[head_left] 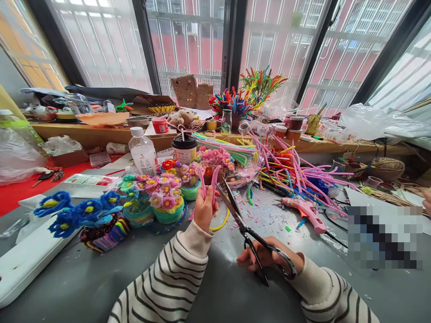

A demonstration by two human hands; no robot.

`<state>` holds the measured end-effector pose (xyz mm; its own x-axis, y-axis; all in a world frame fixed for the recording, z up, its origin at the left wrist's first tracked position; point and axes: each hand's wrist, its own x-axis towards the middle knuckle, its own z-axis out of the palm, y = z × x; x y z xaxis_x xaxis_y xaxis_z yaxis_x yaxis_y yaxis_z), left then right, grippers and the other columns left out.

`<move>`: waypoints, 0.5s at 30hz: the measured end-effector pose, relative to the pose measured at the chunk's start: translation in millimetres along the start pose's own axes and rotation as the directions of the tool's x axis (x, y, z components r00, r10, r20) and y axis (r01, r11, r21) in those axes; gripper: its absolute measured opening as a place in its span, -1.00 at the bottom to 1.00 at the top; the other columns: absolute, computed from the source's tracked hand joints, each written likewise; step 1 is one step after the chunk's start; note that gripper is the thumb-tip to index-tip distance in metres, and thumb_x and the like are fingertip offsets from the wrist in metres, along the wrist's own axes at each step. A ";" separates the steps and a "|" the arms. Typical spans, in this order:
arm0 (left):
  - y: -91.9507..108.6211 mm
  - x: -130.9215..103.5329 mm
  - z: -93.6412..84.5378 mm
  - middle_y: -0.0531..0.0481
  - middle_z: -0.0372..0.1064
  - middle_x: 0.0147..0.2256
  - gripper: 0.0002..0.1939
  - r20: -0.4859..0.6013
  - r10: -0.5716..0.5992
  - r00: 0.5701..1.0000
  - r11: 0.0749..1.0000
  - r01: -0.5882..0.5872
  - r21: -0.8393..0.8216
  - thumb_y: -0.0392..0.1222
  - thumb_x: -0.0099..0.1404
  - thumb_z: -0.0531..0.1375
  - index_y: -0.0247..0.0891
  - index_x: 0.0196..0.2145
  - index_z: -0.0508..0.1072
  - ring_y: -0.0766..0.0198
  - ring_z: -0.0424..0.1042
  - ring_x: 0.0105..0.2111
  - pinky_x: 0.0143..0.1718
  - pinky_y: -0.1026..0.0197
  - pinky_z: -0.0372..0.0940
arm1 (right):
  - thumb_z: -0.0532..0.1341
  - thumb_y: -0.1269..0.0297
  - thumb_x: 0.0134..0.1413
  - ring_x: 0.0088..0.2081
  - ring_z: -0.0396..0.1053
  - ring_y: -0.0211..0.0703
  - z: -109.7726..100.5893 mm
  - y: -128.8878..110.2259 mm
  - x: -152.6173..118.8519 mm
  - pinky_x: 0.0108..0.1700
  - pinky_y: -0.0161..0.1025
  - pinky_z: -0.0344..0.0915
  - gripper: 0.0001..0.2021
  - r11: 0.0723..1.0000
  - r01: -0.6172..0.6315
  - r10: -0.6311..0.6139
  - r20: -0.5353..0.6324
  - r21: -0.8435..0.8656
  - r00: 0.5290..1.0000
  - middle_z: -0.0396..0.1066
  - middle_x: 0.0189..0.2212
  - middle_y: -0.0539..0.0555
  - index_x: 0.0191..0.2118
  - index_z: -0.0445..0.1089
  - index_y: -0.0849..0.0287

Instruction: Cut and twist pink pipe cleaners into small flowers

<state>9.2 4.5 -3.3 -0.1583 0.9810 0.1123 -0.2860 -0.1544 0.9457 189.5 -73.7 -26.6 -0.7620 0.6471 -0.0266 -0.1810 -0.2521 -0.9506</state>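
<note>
My left hand [204,210] is closed around pink pipe cleaners [215,176], whose ends stick up above the fingers. In my right hand [266,256] is a pair of dark metal scissors [245,229], fingers through the handles. The blades are spread apart and point up and left, with their tips just right of the pink pipe cleaners. Left of my left hand stand small pots of pipe-cleaner flowers: pink ones [164,193] in a teal pot and blue ones [79,213] in a striped pot. A yellow pipe cleaner [222,223] curves on the table behind my left hand.
A pink glue gun [305,211] with a black cord lies to the right. Loose pipe cleaners [289,166] are heaped behind it. A water bottle [143,152] and a lidded cup [184,150] stand at the back. Another person's hand [427,201] shows at the right edge.
</note>
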 end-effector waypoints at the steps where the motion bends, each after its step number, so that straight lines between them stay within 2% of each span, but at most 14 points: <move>1: -0.2 -0.1 0.1 0.24 0.12 -0.71 -0.75 -0.003 0.001 1.000 1.000 -0.001 0.009 0.01 0.09 0.02 -0.24 -0.45 0.12 0.57 -0.02 -0.87 -0.89 0.48 -0.14 | 0.16 -0.11 -0.33 -0.15 0.26 -0.03 -1.1 1.2 0.6 -0.13 -0.10 0.16 -0.53 1.000 0.014 -0.014 0.010 0.004 1.000 0.30 -0.20 0.23 -0.37 0.33 0.21; 8: -1.7 -0.8 -0.1 0.27 0.02 -0.77 -0.79 0.020 0.047 0.999 0.996 -0.048 0.078 -0.04 0.13 -0.01 -0.23 -0.48 0.11 0.55 -0.04 -0.86 -0.86 0.49 -0.14 | 0.15 -0.07 -0.27 -0.14 0.26 -0.06 -5.1 6.4 0.8 -0.12 -0.10 0.16 -0.57 1.000 0.024 -0.024 0.027 0.020 0.999 0.30 -0.20 0.23 -0.35 0.34 0.20; 10: -1.8 -1.9 0.3 0.26 0.01 -0.76 -0.79 0.060 0.077 0.995 0.990 -0.084 0.116 -0.04 0.13 -0.02 -0.24 -0.50 0.12 0.55 -0.03 -0.84 -0.84 0.48 -0.13 | 0.15 -0.07 -0.27 -0.11 0.23 -0.02 -5.9 7.5 0.4 -0.12 -0.07 0.15 -0.57 0.999 0.035 -0.035 0.031 0.022 0.999 0.29 -0.18 0.24 -0.34 0.34 0.20; 15: -3.3 -6.4 1.3 0.16 0.22 -0.59 -0.79 0.233 0.146 0.961 0.964 -0.191 0.185 -0.06 0.16 -0.04 -0.25 -0.48 0.11 0.57 0.03 -0.78 -0.77 0.45 -0.05 | 0.12 -0.07 -0.22 -0.03 0.14 0.04 -8.4 10.8 1.6 -0.04 0.03 0.02 -0.54 0.990 0.138 -0.137 -0.011 0.038 0.990 0.22 -0.11 0.26 -0.27 0.30 0.21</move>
<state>12.4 -1.1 -6.7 0.0267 0.9481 0.3169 -0.0701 -0.3145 0.9467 191.6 -69.4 -39.6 -0.7228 0.6837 0.1006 -0.3078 -0.1882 -0.9327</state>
